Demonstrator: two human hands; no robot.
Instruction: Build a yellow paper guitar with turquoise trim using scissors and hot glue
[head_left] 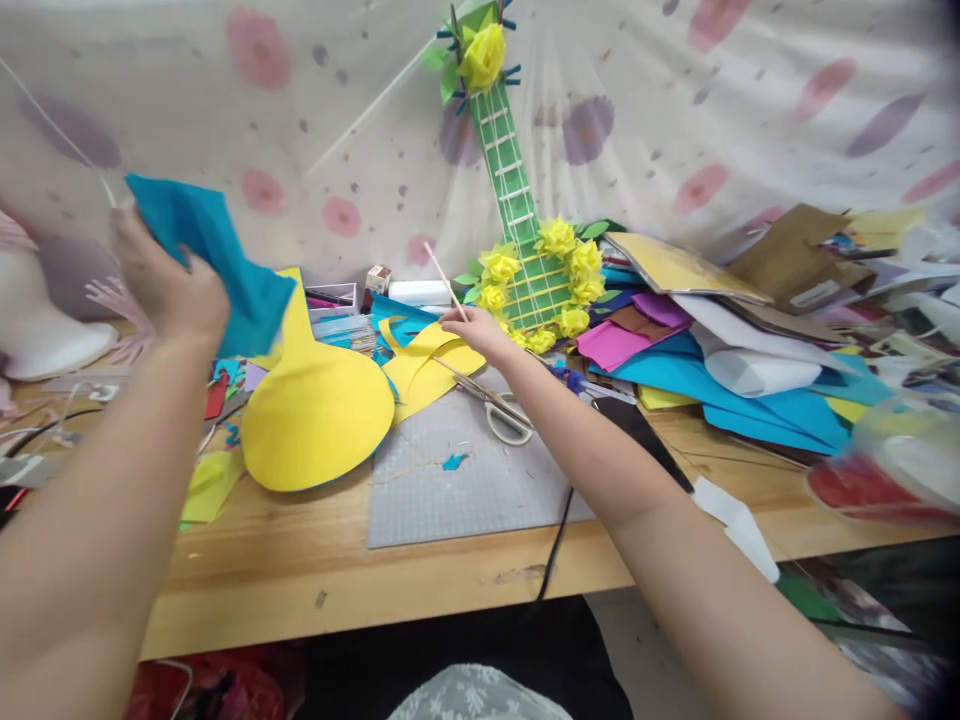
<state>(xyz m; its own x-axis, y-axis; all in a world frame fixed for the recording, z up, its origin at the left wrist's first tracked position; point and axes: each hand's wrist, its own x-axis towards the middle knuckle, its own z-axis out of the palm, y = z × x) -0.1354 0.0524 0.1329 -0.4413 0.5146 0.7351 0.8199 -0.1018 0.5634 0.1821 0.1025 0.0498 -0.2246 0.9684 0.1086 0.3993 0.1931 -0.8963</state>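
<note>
My left hand (169,285) is raised at the left, its fingers closed on a bent sheet of blue paper (217,255). A thin white strip shows at its fingertips; I cannot tell whether it is held. My right hand (480,332) is over the yellow paper offcuts (427,360), pinching a thin pale pink stick (444,275) that points up and left. Scissors (506,415) with white handles lie beneath my right forearm on the grey cutting mat (450,510). Between my hands lies a yellow guitar-shaped cutout (319,420) with blue along its lower edge.
A green paper guitar (517,200) with yellow flowers leans on the patterned curtain (360,130). Coloured sheets (750,400) are piled at the right, near a plastic cup (885,470). A white mannequin head (45,310) and cables stand at the left. A blue scrap (454,461) lies on the mat.
</note>
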